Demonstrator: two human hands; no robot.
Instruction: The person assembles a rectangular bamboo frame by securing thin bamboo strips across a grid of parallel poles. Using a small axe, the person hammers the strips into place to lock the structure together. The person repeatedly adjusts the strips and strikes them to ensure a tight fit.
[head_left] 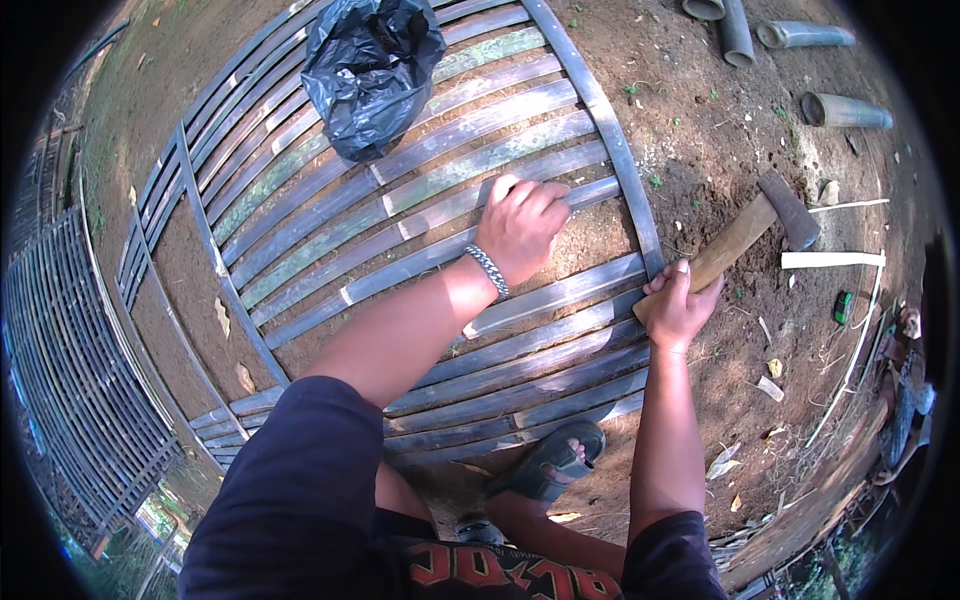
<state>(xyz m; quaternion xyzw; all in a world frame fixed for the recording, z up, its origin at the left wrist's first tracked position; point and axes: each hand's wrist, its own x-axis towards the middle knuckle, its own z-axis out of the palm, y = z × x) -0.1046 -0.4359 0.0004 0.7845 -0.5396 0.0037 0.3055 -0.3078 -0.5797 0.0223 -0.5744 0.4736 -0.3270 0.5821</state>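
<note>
My left hand [520, 232], with a chain bracelet at its wrist, is closed over a bamboo slat [597, 191] of a low slatted bamboo frame [480, 195]. Its fingertips are partly hidden. My right hand [682, 308] grips the lower end of the wooden handle of an axe [735, 238] beside the frame's right edge. The axe's dark metal head [790, 212] points away to the upper right, over bare soil. A wide gap between slats lies just below my left hand. A black plastic bag [370, 85], its mouth gaping, rests on the far slats.
Cut bamboo tubes [848, 111] lie on the soil at the far right. A pale wooden strip [832, 260] and a small green object [842, 307] lie right of the axe. Another slatted bamboo panel [80, 360] stands at the left. My sandalled foot [550, 465] is by the frame's near edge.
</note>
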